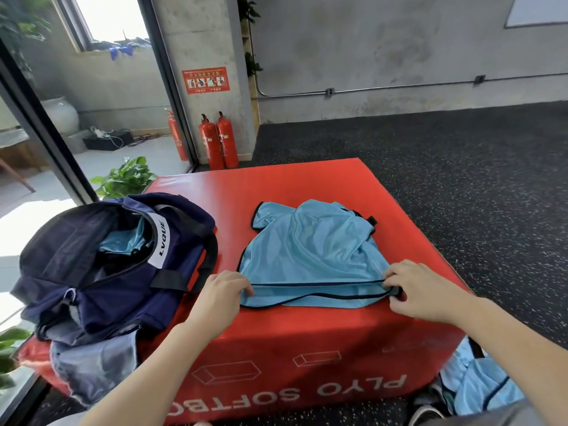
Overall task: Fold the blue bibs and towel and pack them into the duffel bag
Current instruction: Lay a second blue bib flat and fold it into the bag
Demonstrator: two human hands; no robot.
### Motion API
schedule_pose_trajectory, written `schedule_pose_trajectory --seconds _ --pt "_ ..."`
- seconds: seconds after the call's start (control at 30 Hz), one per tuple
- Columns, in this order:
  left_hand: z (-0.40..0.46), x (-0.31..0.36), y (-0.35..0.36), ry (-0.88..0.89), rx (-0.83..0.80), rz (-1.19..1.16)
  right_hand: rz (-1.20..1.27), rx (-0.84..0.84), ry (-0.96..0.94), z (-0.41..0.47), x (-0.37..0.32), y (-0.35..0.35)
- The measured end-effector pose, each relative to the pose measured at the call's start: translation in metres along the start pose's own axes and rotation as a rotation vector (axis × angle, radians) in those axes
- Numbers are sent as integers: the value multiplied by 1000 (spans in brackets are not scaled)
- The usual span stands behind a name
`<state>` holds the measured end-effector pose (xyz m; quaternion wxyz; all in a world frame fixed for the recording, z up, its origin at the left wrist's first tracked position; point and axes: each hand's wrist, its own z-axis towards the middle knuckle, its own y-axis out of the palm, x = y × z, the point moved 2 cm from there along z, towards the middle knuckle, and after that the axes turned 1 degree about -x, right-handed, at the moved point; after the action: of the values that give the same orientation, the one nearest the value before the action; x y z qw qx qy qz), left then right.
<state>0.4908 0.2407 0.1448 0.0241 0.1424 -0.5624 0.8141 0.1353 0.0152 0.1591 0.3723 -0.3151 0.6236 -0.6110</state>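
Left hand (226, 295) and right hand (413, 287) pinch the blue bib (307, 250) hem corners. Slippery mesh could slide off the plyo box (307, 348) edge mid-fold.

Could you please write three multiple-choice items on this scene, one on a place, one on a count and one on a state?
1. The navy duffel bag lies where on the red plyo box?
A. the person's left end
B. the person's right end
C. underneath it

2. How many red fire extinguishers stand by the pillar?
A. one
B. two
C. four

3. The duffel bag is
A. zipped shut
B. open
C. upside down

Answers: 1 A, it sits left of the blue bib. 2 B, a pair stands together. 3 B, blue fabric shows inside.
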Motion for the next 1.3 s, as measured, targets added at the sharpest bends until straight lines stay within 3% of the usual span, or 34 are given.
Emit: schedule_pose_trajectory --seconds 0.1,0.27,0.57,0.73,0.87,0.97,1.1,1.3 --pt "0 3 5 1 -41 7 -43 -27 -5 0 3 1" --pt "-5 25 9 29 -144 -50 -43 70 56 2 7 -3" --pt "-3 27 14 79 -155 98 416 374 291 -1 14 -8" --pt "1 25 17 -25 -5 14 385 438 313 2 9 -15" --pt "8 23 -5 -143 171 -83 211 418 164 4 4 -25" --pt "10 21 -30 -175 205 -94 99 472 61 3 -3 -40" --pt "24 31 -75 -248 201 -120 301 604 211 0 -15 -83" --pt "63 71 -202 -283 419 -250 525 810 311 -2 -35 -197"
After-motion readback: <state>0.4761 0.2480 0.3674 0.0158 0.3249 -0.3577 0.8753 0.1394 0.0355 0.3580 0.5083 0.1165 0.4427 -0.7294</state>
